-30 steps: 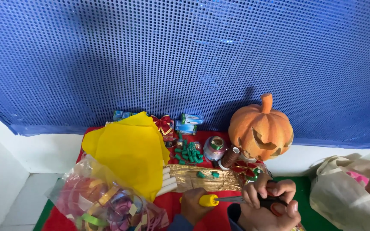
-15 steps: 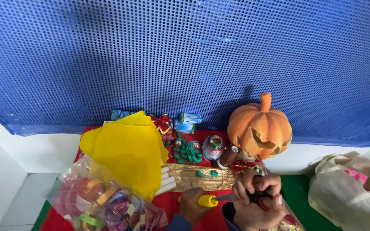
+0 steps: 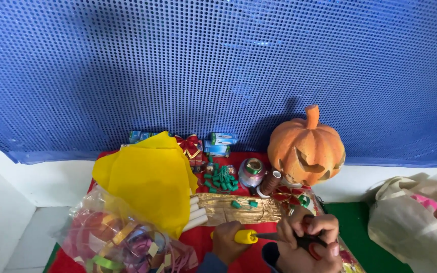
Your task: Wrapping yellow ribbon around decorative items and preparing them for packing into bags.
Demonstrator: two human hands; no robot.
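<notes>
My left hand (image 3: 227, 241) grips the yellow handle of a tool (image 3: 245, 236) whose dark metal shaft runs right toward my other hand. My right hand (image 3: 309, 241) is closed over a small dark and red object (image 3: 310, 244) at the shaft's tip, mostly hidden by my fingers. Both hands are low at the frame's bottom, just in front of a crinkled gold sheet (image 3: 228, 208) with two small green pieces (image 3: 244, 204) on it.
An orange carved pumpkin (image 3: 307, 148) stands at the right. Yellow paper (image 3: 150, 178), a clear bag of coloured ribbon loops (image 3: 112, 237), white sticks (image 3: 197, 212), green pieces (image 3: 219, 178), ribbon spools (image 3: 251, 172), small boxes (image 3: 221, 142) lie on red cloth. A beige bag (image 3: 413, 217) sits right.
My hands have shifted slightly, the right one turning over the small object at the tool's tip. The view has tilted a little.
</notes>
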